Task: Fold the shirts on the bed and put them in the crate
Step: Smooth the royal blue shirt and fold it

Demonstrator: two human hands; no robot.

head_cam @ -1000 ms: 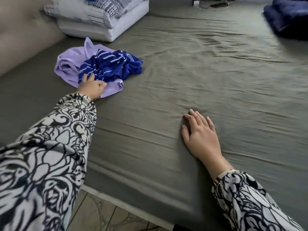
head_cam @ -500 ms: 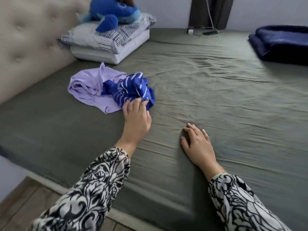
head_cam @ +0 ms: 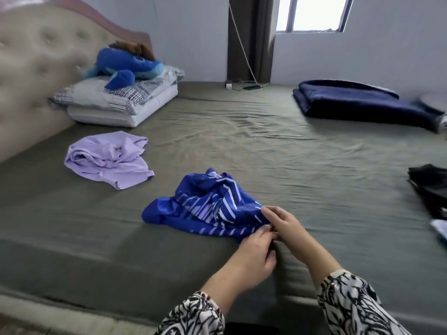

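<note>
Blue striped shirt lies crumpled on the bed, near the front edge, roughly mid-width. Both hands meet at its right-hand hem. Left hand has thumb and forefinger pinched on the shirt edge, other fingers curled under. Right hand is just beside it, touching the left; fingers bent in toward the same bit of fabric, looks like a pinch on the hem, though the contact spot is partly hidden. Both sleeves black-and-white patterned.

Lilac shirt lies bunched, apart from the blue one, toward the left side of the bed by the headboard. Crate not in view.

Far left corner: stacked pillows with a blue plush toy on top. Far right: folded navy blanket. Right edge: dark clothing, cut off by the frame. At the far edge, a charger and cable under the window.
</note>
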